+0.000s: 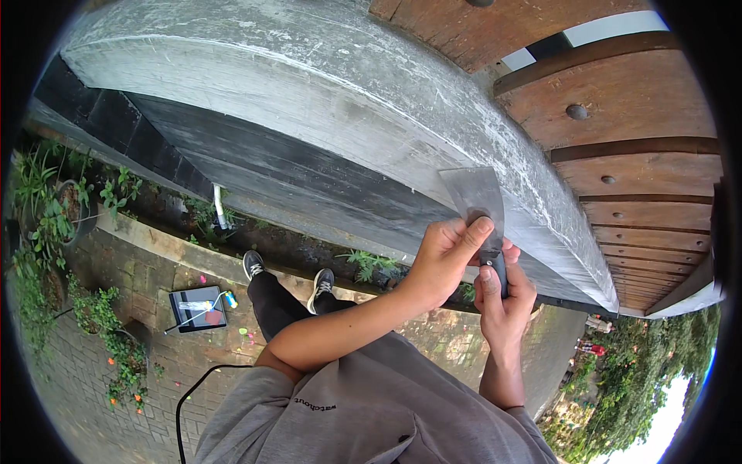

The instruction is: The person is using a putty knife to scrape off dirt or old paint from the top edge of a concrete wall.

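A putty knife (473, 188) with a wide grey metal blade and a dark handle is held up in front of me, its blade pointing away. My right hand (507, 301) is closed around the handle, thumb along its side. At the base of the blade, my left hand (446, 254) pinches the metal between thumb and curled fingers. Behind the blade runs a grey concrete ledge (332, 85) with whitish, scuffed patches. Whether the blade touches the ledge, I cannot tell.
Brown wooden slats (618, 93) with round studs rise at the right. Below the ledge is a dark wall (270, 162) with a white pipe (220, 207). A black tray (199, 308) holding items lies on the brick paving (166, 367). Potted plants (73, 209) stand at the left.
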Motion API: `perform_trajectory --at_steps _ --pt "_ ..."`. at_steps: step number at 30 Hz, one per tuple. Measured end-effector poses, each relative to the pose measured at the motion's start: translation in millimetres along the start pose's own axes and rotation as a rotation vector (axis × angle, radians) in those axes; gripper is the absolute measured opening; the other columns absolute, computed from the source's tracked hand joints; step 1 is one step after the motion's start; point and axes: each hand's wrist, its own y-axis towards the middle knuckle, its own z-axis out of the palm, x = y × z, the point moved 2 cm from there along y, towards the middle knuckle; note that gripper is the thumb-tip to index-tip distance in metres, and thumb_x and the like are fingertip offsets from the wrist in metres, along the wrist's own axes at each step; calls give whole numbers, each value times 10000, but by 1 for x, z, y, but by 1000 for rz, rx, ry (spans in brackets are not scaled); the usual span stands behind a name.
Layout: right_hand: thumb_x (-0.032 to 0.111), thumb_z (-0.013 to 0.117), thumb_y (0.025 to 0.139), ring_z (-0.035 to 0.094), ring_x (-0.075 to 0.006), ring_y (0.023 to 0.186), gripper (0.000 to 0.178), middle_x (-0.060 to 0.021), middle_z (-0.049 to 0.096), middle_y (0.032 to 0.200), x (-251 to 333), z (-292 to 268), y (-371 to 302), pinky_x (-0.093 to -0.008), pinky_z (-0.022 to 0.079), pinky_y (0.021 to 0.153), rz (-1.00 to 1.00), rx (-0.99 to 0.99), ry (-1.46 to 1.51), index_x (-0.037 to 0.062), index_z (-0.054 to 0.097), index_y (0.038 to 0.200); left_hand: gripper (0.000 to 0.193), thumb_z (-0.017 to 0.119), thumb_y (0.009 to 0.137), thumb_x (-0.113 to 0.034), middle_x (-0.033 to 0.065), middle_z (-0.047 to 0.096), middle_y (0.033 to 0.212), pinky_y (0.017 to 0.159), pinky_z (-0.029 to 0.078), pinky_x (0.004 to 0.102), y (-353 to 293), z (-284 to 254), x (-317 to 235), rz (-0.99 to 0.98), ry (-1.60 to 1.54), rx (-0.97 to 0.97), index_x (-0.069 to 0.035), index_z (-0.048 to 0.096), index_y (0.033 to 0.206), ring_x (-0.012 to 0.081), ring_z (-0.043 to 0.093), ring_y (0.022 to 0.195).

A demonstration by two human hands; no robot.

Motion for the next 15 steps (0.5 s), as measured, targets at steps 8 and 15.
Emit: perform_trajectory --at_steps 8,15 --pt "99 703 808 584 -139 575 288 -128 603 662 -2 -26 10 -261 452 565 -191 29 -153 -19 632 1060 396 496 956 -362 137 676 865 773 544 365 6 2 35 79 -120 34 5 636 906 257 672 869" --pt "150 657 863 458 -54 564 358 -11 543 603 23 -6 29 -236 396 515 -366 87 -212 -41 598 1160 424 460 966 -387 157 676 862 737 553 377 15 -3 3 274 -191 52 -6 627 885 259 675 834"
